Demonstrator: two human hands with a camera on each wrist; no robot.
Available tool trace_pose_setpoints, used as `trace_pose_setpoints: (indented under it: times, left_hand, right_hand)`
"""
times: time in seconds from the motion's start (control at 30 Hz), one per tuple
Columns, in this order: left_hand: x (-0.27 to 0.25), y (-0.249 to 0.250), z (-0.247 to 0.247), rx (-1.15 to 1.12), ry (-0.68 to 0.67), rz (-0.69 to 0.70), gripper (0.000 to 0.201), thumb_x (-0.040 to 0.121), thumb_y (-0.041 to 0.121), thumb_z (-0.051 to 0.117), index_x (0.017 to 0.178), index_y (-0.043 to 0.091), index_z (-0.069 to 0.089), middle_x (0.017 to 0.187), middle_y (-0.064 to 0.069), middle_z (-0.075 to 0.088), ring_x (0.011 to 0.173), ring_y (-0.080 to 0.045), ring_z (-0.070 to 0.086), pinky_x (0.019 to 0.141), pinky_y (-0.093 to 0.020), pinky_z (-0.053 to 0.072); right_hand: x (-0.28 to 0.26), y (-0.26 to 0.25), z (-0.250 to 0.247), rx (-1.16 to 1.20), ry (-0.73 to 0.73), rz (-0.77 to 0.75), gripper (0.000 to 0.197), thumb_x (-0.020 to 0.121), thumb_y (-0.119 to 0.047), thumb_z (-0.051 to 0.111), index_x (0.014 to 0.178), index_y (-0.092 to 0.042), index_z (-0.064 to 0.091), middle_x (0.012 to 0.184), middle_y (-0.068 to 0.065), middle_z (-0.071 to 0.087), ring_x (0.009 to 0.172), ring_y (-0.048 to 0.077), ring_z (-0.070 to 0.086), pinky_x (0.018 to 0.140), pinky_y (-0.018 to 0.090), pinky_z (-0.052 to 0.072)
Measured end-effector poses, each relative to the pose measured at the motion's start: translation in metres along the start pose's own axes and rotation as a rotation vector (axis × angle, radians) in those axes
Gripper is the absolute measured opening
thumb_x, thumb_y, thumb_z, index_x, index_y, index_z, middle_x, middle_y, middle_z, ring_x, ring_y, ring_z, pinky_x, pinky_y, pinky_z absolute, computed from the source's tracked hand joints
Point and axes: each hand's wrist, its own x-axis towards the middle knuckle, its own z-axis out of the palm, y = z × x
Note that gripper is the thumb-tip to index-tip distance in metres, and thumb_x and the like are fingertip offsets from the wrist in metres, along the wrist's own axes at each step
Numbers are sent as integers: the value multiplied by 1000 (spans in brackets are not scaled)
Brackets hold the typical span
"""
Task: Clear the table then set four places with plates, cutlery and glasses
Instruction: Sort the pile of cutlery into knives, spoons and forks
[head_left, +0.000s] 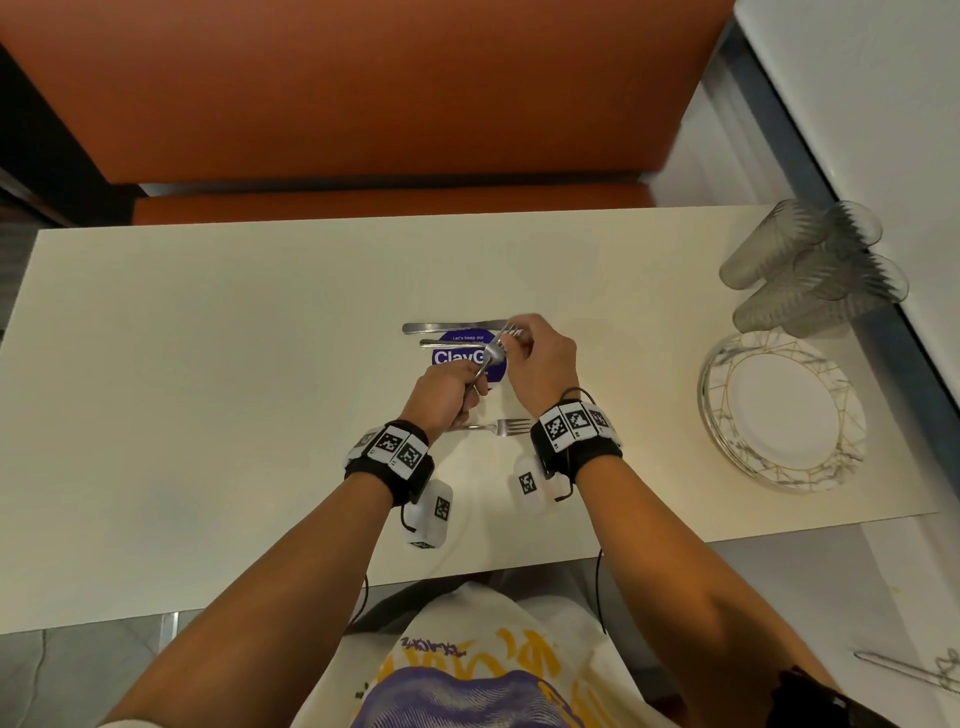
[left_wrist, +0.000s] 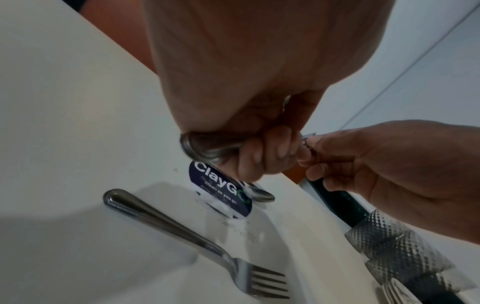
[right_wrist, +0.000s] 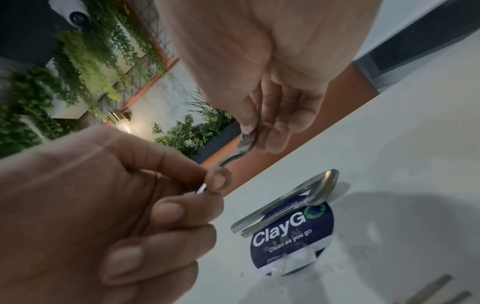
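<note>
My left hand (head_left: 448, 396) grips the handle of a metal fork (head_left: 493, 353) held above the middle of the cream table (head_left: 208, 364). My right hand (head_left: 522, 340) pinches that fork's tines (right_wrist: 245, 142). Its handle end (left_wrist: 205, 148) sticks out of my left fist (left_wrist: 262, 156). Another fork (head_left: 493, 427) lies flat on the table just near of my hands, also seen in the left wrist view (left_wrist: 194, 242). A knife (head_left: 452, 327) and a spoon (head_left: 449, 343) lie side by side on a round blue "ClayGo" sticker (head_left: 457, 358).
A stack of gold-patterned plates (head_left: 727, 374) sits at the table's right end, with several clear ribbed glasses (head_left: 810, 270) behind it. An orange bench (head_left: 363, 104) runs along the far side. The near table edge is by my body.
</note>
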Motion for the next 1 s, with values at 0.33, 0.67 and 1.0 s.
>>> trace_pose_setpoints:
  times: [0.33,0.67,1.0]
  left_hand:
    - [6,-19,-6,307,86,116,28,99,20,49,75,22,64,76,2,61,73,-18,54,70,-35,43]
    - [8,-43,-22,477,184,71,30,100,21,45,83,26,69,86,7,68,75,-17,58,69,-31,41]
    - [17,-42,-32,536,204,145,32,103,17,40,95,23,70,84,-1,68,68,-20,59,68,-34,49]
  right_hand:
    - [4,11,2,29,-67,27,12,94,-20,67,105,-14,69,83,-6,68,69,2,60,61,1,42]
    - [-28,69,7,-413,-357,276,43,85,-51,69,115,-21,62,109,2,63,106,24,59,94,42,51]
    - [-36,64,14,-291,-398,240,6,87,-15,71,92,-12,75,95,2,72,83,16,63,74,23,50]
